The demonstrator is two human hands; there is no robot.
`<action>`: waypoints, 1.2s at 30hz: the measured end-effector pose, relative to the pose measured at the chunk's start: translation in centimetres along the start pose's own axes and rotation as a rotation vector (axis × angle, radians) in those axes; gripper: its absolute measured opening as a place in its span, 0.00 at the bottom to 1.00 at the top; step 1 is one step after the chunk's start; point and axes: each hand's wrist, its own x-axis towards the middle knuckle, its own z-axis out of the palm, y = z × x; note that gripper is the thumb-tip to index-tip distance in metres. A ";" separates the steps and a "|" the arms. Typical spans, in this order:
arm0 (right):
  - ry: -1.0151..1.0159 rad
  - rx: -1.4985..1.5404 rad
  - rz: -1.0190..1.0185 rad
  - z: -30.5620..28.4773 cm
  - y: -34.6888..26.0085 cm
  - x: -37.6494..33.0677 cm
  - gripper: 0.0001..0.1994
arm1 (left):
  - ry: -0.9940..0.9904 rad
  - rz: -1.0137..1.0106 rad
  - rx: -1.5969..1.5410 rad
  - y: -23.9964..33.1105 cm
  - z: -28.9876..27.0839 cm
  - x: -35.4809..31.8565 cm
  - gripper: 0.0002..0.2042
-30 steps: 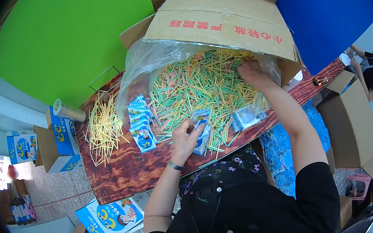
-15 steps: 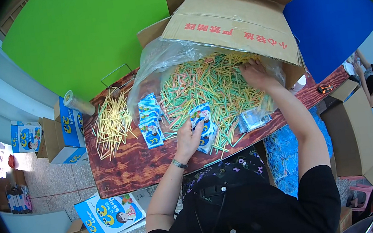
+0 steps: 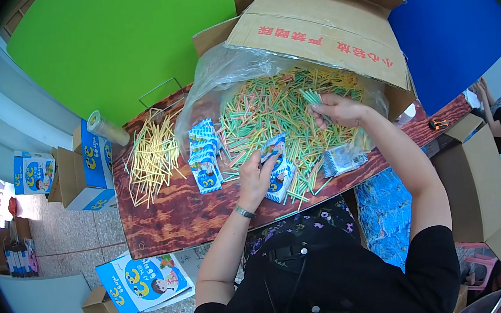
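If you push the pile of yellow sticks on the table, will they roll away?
Probably a little. The yellow sticks look thin and round, so loose ones may roll or scatter. They lie crisscrossed on the wooden table, which likely slows them. They seem light, so a gentle push should shift many.

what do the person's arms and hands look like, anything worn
Both forearms are bare. The left hand has a thin dark band at its wrist; the right hand wears nothing visible. Short black sleeves cover the upper arms. No gloves.

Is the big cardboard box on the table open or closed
Open. The cardboard box lies tipped on its side, flaps spread, and coloured sticks spill from its plastic liner onto the table.
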 end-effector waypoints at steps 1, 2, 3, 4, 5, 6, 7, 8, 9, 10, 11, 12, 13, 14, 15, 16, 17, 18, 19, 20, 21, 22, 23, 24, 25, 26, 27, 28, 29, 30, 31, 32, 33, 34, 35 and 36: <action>-0.027 0.004 -0.012 0.7 -0.4 -0.1 0.12 | -0.030 0.016 0.106 -0.1 -0.3 0.0 0.10; -0.040 0.005 -0.009 2.0 -1.6 -0.3 0.12 | -0.031 -0.036 0.070 1.1 -0.8 0.1 0.12; -0.055 -0.198 0.019 3.1 -2.9 -0.8 0.12 | -0.023 -0.045 0.077 1.2 -0.9 0.2 0.12; -0.072 -0.404 0.042 4.3 -4.7 -1.3 0.12 | 0.020 0.051 0.138 1.3 -1.1 0.2 0.12; -0.086 -0.403 0.042 5.2 -6.1 -1.8 0.12 | 0.058 0.147 0.200 1.3 -1.3 0.3 0.13; -0.112 -0.659 -0.020 6.0 -7.4 -2.1 0.12 | 0.054 0.121 0.196 1.4 -1.4 0.4 0.14; -0.131 -0.916 -0.087 6.4 -8.2 -2.5 0.12 | 0.057 0.115 0.201 1.3 -1.3 0.5 0.14; -0.118 -1.029 -0.294 6.7 -8.3 -2.7 0.12 | 0.068 0.121 0.176 1.3 -1.3 0.5 0.14; -0.127 -1.028 -0.297 7.0 -8.5 -2.6 0.12 | 0.079 0.128 0.152 1.2 -1.4 0.5 0.14; -0.153 -1.114 -0.367 7.2 -8.8 -2.6 0.12 | 0.067 0.104 0.149 1.1 -1.4 0.5 0.13; -0.180 -1.201 -0.438 7.5 -9.2 -2.6 0.11 | 0.069 0.103 0.150 1.1 -1.5 0.5 0.13; -0.182 -1.202 -0.440 7.8 -9.6 -2.5 0.11 | 0.078 0.097 0.157 1.1 -1.6 0.5 0.13; -0.204 -1.245 -0.391 8.2 -10.1 -2.5 0.12 | 0.086 0.093 0.163 1.1 -1.6 0.5 0.13; -0.225 -1.288 -0.341 8.6 -10.6 -2.5 0.12 | 0.086 0.093 0.162 1.1 -1.6 0.5 0.13; -0.224 -1.290 -0.341 9.1 -11.3 -2.4 0.12 | 0.102 0.084 0.163 1.3 -1.6 0.5 0.13; -0.273 -1.284 -0.178 9.6 -12.1 -2.3 0.13 | 0.120 0.074 0.166 1.4 -1.6 0.5 0.13; -0.321 -1.273 -0.015 10.0 -12.6 -2.3 0.13 | 0.122 0.075 0.166 1.4 -1.6 0.5 0.13; -0.321 -1.275 -0.016 10.3 -13.0 -2.3 0.13 | 0.123 0.081 0.179 1.4 -1.6 0.4 0.12; -0.324 -1.255 0.014 10.6 -13.2 -2.3 0.13 | 0.125 0.087 0.193 1.3 -1.7 0.4 0.12; -0.327 -1.235 0.043 10.8 -13.3 -2.2 0.13 | 0.127 0.088 0.193 1.3 -1.7 0.4 0.12; -0.328 -1.238 0.042 10.9 -13.4 -2.1 0.13 | 0.138 0.120 0.206 1.3 -1.7 0.4 0.11; -0.328 -1.230 0.070 10.9 -13.3 -2.0 0.13 | 0.148 0.152 0.219 1.3 -1.7 0.4 0.11; -0.328 -1.222 0.098 10.9 -13.2 -1.9 0.13 | 0.150 0.152 0.218 1.3 -1.8 0.4 0.11; -0.329 -1.223 0.098 11.0 -13.2 -1.8 0.13 | 0.143 0.184 0.222 1.3 -1.8 0.4 0.10; -0.327 -1.282 0.044 11.1 -13.1 -1.8 0.13 | 0.136 0.217 0.225 1.4 -1.8 0.4 0.09; -0.325 -1.340 -0.011 11.2 -13.0 -1.7 0.14 | 0.136 0.217 0.223 1.3 -1.8 0.4 0.09; -0.324 -1.341 -0.010 11.2 -12.8 -1.5 0.14 | 0.122 0.246 0.260 1.3 -1.9 0.4 0.08; -0.355 -1.443 -0.069 11.2 -12.6 -1.1 0.15 | 0.109 0.275 0.297 1.3 -1.9 0.4 0.09; -0.385 -1.545 -0.129 11.3 -12.5 -0.9 0.15 | 0.109 0.276 0.297 1.4 -1.9 0.4 0.09; -0.384 -1.546 -0.129 11.5 -12.4 -0.7 0.15 | 0.093 0.289 0.305 1.6 -1.8 0.5 0.10; -0.393 -1.567 -0.083 11.7 -12.5 -0.5 0.14 | 0.078 0.301 0.315 1.8 -1.9 0.5 0.11; -0.401 -1.588 -0.037 12.0 -12.6 -0.3 0.14 | 0.078 0.302 0.316 1.8 -1.9 0.6 0.11; -0.400 -1.589 -0.038 12.3 -12.9 -0.2 0.14 | 0.063 0.321 0.313 1.9 -2.0 0.7 0.12; -0.410 -1.630 0.018 12.6 -13.5 -0.2 0.14 | 0.049 0.340 0.311 2.0 -2.0 0.8 0.12; -0.419 -1.670 0.074 12.9 -13.9 -0.1 0.13 | 0.050 0.342 0.311 1.9 -2.0 0.8 0.12; -0.417 -1.671 0.073 13.2 -14.1 -0.1 0.13 | 0.058 0.381 0.302 1.6 -1.9 0.8 0.12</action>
